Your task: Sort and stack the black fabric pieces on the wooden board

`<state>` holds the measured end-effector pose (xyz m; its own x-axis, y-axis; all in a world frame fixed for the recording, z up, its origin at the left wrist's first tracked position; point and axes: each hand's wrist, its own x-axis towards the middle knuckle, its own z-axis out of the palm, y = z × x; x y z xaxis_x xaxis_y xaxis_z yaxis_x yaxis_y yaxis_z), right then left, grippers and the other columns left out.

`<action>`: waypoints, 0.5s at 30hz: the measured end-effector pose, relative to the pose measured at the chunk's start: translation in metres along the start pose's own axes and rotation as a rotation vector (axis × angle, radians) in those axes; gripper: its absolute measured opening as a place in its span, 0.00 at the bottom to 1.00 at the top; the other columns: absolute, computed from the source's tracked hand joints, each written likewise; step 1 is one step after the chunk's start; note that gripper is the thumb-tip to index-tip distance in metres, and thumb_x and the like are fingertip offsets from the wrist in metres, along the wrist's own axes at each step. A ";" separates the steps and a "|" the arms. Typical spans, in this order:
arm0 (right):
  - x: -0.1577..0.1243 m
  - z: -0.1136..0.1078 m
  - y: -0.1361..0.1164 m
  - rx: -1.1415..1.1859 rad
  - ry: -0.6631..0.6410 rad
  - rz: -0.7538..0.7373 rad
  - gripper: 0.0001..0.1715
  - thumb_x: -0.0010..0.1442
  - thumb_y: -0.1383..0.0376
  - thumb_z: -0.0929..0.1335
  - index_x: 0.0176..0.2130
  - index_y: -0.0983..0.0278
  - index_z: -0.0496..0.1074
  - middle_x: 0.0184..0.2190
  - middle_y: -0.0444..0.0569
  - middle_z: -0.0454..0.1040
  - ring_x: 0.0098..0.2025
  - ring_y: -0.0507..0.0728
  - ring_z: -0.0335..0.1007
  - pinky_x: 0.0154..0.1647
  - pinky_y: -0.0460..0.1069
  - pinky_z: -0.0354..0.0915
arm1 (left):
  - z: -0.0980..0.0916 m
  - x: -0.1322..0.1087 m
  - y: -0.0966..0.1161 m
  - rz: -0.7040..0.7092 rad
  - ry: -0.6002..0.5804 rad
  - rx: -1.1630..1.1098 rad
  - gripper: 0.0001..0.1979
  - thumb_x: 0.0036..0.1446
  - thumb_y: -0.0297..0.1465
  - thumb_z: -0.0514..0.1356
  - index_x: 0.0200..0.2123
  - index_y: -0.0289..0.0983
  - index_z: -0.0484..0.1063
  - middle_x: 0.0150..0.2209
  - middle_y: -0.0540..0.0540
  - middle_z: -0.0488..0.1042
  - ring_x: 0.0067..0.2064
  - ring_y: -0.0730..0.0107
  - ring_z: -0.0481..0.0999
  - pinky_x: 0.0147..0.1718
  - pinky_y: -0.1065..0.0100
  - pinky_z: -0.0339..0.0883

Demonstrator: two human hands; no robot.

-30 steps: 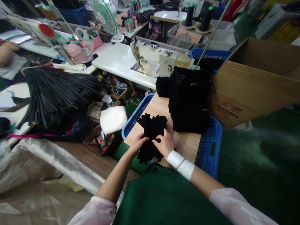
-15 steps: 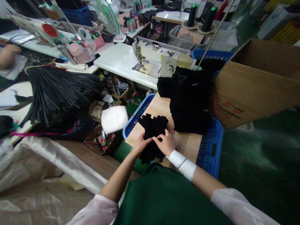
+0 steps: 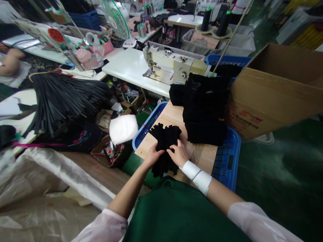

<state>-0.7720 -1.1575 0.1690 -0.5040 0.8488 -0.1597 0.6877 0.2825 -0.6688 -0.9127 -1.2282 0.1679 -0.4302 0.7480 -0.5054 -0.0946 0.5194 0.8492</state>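
A bundle of black fabric pieces (image 3: 166,134) with ruffled ends lies on a wooden board (image 3: 202,158). My left hand (image 3: 153,156) grips its left side, thumb on top and fingers hidden round the edge. From the right, my right hand (image 3: 178,154) holds the same bundle, its thumb pointing in toward the left thumb with a small gap between them. A white wrap covers my right wrist. Behind the bundle, a tall stack of folded black fabric (image 3: 204,111) rests on the same board. The board lies across a blue plastic basket (image 3: 233,161).
A sewing machine (image 3: 174,62) stands on a white table (image 3: 126,69) ahead. An open cardboard box (image 3: 272,97) is at the right. Black strips (image 3: 68,97) hang at the left, near a white cushion-like pad (image 3: 123,128). Another person's arm (image 3: 11,62) shows at far left.
My thumbs, touching or nearly so before, are now slightly apart over the black bundle. The other person's arm at far left has shifted a little.
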 end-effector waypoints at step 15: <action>0.005 -0.047 0.024 -0.093 0.178 -0.025 0.10 0.59 0.63 0.68 0.36 0.64 0.79 0.59 0.61 0.65 0.59 0.66 0.66 0.58 0.57 0.65 | -0.014 -0.008 -0.010 0.282 0.380 0.303 0.40 0.47 0.29 0.64 0.63 0.31 0.55 0.67 0.31 0.53 0.69 0.47 0.49 0.67 0.49 0.41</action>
<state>-0.7337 -1.1259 0.1862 -0.4268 0.9043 -0.0076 0.7254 0.3374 -0.5999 -0.9208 -1.2456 0.1654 -0.7000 0.7027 -0.1274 0.3089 0.4587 0.8331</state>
